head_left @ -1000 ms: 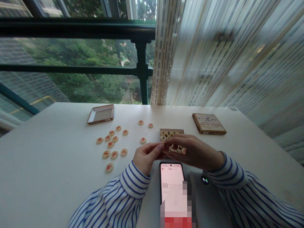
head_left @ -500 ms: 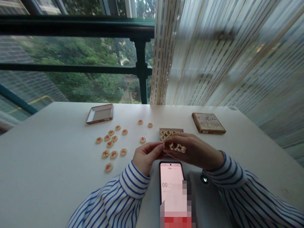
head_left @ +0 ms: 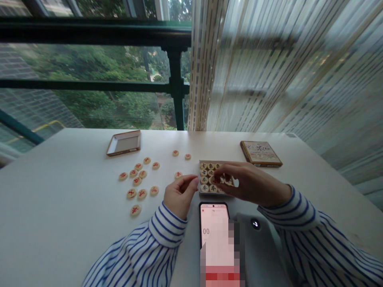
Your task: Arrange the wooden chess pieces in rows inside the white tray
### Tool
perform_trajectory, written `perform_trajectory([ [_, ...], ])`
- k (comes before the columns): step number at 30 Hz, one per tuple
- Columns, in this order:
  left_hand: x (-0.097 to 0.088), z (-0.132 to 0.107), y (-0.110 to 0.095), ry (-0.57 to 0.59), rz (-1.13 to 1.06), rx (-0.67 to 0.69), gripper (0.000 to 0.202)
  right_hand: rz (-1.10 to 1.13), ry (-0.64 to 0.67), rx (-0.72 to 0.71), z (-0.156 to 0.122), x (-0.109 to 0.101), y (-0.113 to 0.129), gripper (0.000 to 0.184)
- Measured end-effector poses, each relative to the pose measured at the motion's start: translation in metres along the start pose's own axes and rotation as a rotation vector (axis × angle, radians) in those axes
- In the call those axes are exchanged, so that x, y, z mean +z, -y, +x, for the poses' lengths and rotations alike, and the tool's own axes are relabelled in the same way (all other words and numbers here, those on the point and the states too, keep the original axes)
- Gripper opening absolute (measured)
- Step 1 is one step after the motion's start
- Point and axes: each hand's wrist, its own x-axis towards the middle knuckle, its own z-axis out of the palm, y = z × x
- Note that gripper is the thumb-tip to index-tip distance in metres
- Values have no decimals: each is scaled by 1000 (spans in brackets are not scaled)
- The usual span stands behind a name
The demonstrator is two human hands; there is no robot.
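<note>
Over the open box (head_left: 202,195) of round xiangqi pieces, my right hand (head_left: 245,181) pinches a red-marked xiangqi piece (head_left: 214,180) between thumb and fingers. Rows of black-marked pieces (head_left: 204,188) lie in the box, and my right hand covers much of its right part. Just left of the box is my left hand (head_left: 179,196), its thumb and fingertips pressed together with no piece visible in them. One loose red-marked piece (head_left: 178,174) lies just beyond my left fingers. Several more red-marked pieces (head_left: 141,194) are scattered face up on the table to the left.
A phone (head_left: 214,223) lies in front of the box, beside a dark grey device (head_left: 263,247) under my right forearm. An upturned box lid (head_left: 124,144) is at the back left, and a closed game box (head_left: 261,153) at the back right of the white table (head_left: 74,179).
My hands have parted. The red-marked piece held between them is now in my right hand over the box, and my left hand has drawn back slightly left.
</note>
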Motion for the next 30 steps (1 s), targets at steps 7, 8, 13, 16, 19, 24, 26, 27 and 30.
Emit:
perform_trajectory([
  [7, 0, 3, 10, -55, 151, 53, 22, -50, 73, 70, -3, -6, -6, 17],
  [8, 1, 3, 11, -50, 171, 62, 22, -62, 85, 79, -3, -6, -7, 17],
  [13, 2, 3, 18, 3, 289, 103, 24, -125, 161, 117, -4, -5, -12, 16],
  [16, 1, 3, 22, 15, 316, 124, 25, -156, 184, 105, -5, -3, -16, 16],
  [19, 1, 4, 25, 16, 315, 135, 25, -192, 178, 101, -6, -2, -18, 14],
  [24, 1, 4, 29, 42, 341, 140, 26, -188, 204, 114, -5, 0, -19, 13],
  [26, 1, 5, 29, 49, 350, 141, 27, -187, 218, 116, -5, 1, -20, 13],
  [27, 0, 5, 29, 51, 354, 140, 27, -189, 223, 117, -5, 2, -20, 13],
  [30, -1, 5, 27, 101, 375, 124, 28, -192, 241, 123, -4, 4, -22, 14],
])
